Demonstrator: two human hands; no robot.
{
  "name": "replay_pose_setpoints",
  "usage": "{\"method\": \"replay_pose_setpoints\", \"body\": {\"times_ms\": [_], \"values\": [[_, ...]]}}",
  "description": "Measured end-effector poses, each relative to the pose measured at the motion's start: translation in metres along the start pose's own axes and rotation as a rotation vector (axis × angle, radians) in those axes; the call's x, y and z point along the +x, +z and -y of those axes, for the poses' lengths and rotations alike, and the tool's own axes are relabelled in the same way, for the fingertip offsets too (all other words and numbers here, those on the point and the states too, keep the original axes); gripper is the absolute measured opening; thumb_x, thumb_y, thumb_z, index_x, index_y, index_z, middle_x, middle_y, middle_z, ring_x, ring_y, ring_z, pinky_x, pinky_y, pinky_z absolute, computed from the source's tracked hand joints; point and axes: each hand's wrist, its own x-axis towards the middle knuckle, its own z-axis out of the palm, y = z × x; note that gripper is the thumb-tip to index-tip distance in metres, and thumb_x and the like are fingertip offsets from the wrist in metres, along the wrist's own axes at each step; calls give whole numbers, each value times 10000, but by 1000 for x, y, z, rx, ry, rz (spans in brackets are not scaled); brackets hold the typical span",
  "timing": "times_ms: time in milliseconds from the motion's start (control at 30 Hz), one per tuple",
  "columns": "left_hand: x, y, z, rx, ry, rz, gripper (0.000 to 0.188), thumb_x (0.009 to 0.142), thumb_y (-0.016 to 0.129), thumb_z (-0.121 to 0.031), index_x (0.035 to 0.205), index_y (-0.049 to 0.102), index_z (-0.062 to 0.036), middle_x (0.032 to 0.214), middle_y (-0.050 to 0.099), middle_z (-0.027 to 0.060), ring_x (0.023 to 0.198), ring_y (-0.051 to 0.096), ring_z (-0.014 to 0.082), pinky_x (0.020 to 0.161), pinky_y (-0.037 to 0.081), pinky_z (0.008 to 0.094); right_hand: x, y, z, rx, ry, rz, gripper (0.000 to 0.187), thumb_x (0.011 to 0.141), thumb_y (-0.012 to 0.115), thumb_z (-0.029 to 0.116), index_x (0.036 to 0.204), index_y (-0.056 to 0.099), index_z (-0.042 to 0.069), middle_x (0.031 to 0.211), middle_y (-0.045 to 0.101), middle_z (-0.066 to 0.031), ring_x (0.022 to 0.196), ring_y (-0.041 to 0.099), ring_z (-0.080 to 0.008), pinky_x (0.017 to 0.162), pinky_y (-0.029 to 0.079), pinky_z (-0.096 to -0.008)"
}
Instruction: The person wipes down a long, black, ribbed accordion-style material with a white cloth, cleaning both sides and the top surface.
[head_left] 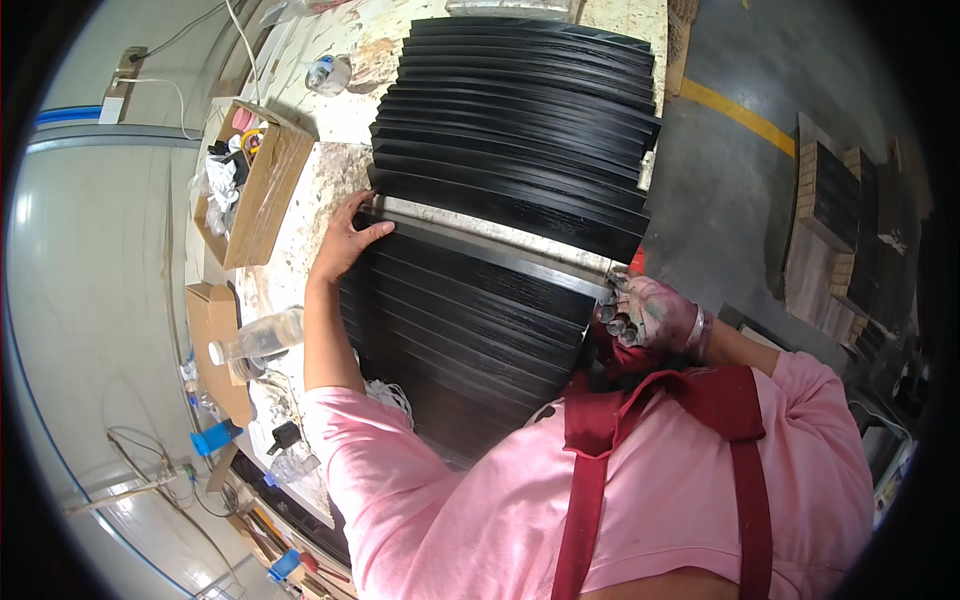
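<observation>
A long black board [480, 258] with a lighter, shiny edge lies across the far side of the near group of black boards [460, 335]. At its left end is my bare left hand [348, 238], thumb on the top face and fingers round the far edge. My right hand [652, 312], in a thin stained covering with dark fingertips, is curled at the board's right end; what lies inside its palm is hidden. Beyond a narrow pale gap, more black boards [515, 120] lie overlapping in a row.
On the left of the stained worktable [325, 165] stand a cardboard box [265, 195] of odds and ends, a clear bottle [265, 335] and a brown carton [215, 340]. A small jar [328, 74] sits farther back. Stacked boards [830, 220] stand on the floor at right.
</observation>
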Motion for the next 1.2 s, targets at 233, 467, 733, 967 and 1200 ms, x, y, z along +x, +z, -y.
{"method": "replay_pose_setpoints", "body": {"times_ms": [233,467,733,967,1200], "values": [[22,33,-15,243,101,-398,814,735,821,-379,1363,468,-1,1377,446,235,1263,462,369,1057,388,422,-17,-3,2,-222,-106,112,511,1015,347,504,898,555,52,717,553,-82,582,516,-171,538,447,-259],[-21,23,-27,210,222,-145,850,712,821,-408,1376,462,-17,1436,413,200,1308,425,369,1077,373,423,-45,-4,20,-823,-563,-150,192,981,522,194,915,585,25,731,531,5,651,502,-85,598,437,-249],[-85,42,-42,466,143,141,996,589,811,-588,1425,451,-183,1516,328,122,1440,238,347,1124,225,583,-49,48,7,-1534,-611,6,565,873,682,280,1360,486,73,1012,694,-154,960,669,-324,871,502,-385],[-59,49,-37,517,288,-101,895,643,768,-568,1346,495,-85,1344,504,124,1300,437,332,1090,299,525,-34,64,12,-1964,-485,-145,800,830,708,440,1455,345,97,917,700,-176,850,662,-408,766,525,-446],[-29,75,-43,464,258,-277,925,712,761,-524,1442,384,-99,1499,321,171,1372,336,374,1087,309,518,-48,45,6,-1364,-1083,-221,641,832,693,71,1414,423,69,760,625,-98,669,644,-228,673,512,-323]]}}
